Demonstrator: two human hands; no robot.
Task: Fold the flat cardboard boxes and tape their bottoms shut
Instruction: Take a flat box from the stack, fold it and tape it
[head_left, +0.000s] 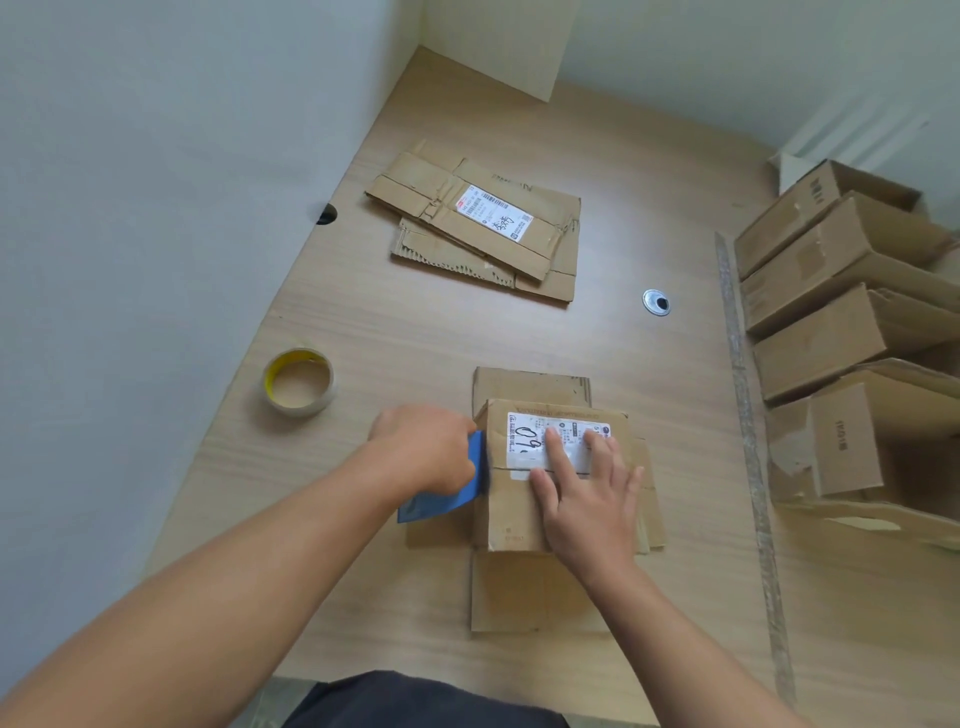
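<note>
**Box pressed flat-side up, near tabletop edge**

R hand (587, 499) spread flat on folded box (519, 509) w/ white label, flaps splayed. L hand (423, 449) grip pinching blue scraper (447, 493) at box side. 1 tape roll (300, 382) left. 2 flat boxes (478, 228) stacked farther. Approx 4 done boxes (831, 291) right.

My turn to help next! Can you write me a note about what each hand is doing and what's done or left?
Left hand: shut on the blue scraper, pressed at the box's left side.
Right hand: open, flat on the box, holding it down.
Tape roll: on the table, to the left.
Done: folded boxes stacked at right.
Left: finish this box, then the flat boxes.
</note>
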